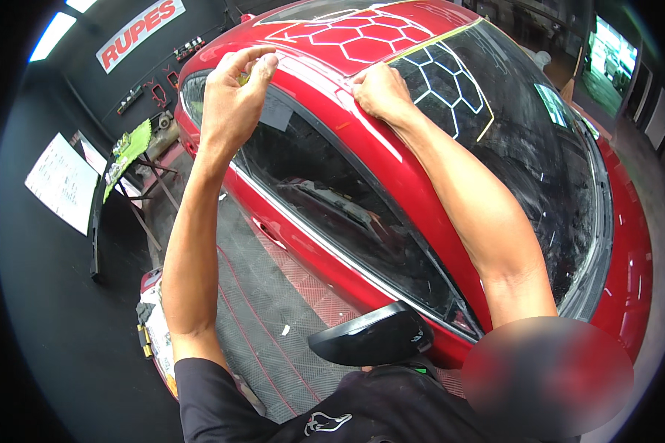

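Note:
A red car [414, 166] stands in front of me, with white honeycomb lines [369, 33] on its roof and more of them on the windshield [547, 162]. Along the seam between roof and glass runs a yellow strip of tape [440, 38], its near end beside my right hand [383, 92]. That hand is closed, pressed to the roof edge above the side window; whatever its fingertips pinch is hidden. My left hand [236, 100] is raised over the roof side, fingers curled toward the thumb. A small yellow thing [245, 77] shows between them, too covered to name.
A black side mirror [373, 334] juts out close to my body. At the left, a green cloth [129, 151] hangs on a stand by a white sheet [63, 183]. Thin red hoses [255, 347] cross the floor. Tools hang on the dark wall. A blurred patch covers the lower right.

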A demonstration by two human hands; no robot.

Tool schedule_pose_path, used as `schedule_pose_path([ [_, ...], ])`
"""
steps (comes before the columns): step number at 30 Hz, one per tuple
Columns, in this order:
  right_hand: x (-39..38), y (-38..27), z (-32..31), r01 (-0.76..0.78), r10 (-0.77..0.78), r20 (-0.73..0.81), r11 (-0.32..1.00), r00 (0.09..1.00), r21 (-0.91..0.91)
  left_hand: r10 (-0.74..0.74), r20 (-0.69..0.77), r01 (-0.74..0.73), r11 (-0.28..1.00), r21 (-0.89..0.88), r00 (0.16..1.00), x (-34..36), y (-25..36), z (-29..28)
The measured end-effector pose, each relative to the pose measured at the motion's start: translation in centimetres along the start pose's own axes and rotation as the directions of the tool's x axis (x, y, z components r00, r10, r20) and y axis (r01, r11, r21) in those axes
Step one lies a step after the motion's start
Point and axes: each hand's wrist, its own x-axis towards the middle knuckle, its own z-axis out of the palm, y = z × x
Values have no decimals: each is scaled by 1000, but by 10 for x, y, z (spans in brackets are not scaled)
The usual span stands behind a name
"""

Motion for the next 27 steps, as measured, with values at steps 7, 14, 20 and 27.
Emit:
schedule_pose_path([
  [7, 47, 22, 5, -230, 231, 126, 973, 965, -18, -60, 6, 61, 995, -84, 998, -36, -37, -23],
  [14, 27, -47, -7, -363, 373, 245, 928, 895, -85, -77, -32, 72, 990, -124, 997, -63, -75, -45],
  [20, 21, -29, 15, -127, 128, -8, 970, 992, -208, -145, -8, 141, 973, -181, 989, -77, -96, -56],
  [27, 31, -46, -2, -419, 437, 124, 896, 891, -147, -150, -32, 137, 957, -254, 988, -100, -108, -58],
])
